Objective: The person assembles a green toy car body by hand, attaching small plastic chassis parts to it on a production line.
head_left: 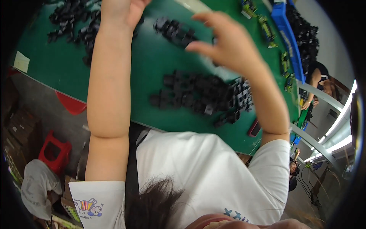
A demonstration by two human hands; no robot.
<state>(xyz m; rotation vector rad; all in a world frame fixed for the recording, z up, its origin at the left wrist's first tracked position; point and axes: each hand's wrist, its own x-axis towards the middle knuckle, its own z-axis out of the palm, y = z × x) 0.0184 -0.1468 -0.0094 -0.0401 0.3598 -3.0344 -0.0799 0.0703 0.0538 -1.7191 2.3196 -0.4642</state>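
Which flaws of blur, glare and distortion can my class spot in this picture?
Head view: the right hand is smeared, probably by motion; head view: the lamps at the right glare white; head view: the green table has a near edge that bends, and the picture's corners fall to black.

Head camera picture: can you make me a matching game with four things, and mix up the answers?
1. left hand
2. stool
3. right hand
4. table

A. green
B. thumb and fingers apart, near some black parts
C. partly cut off by the picture's top edge
D. red

Right pairs: 1-C, 2-D, 3-B, 4-A
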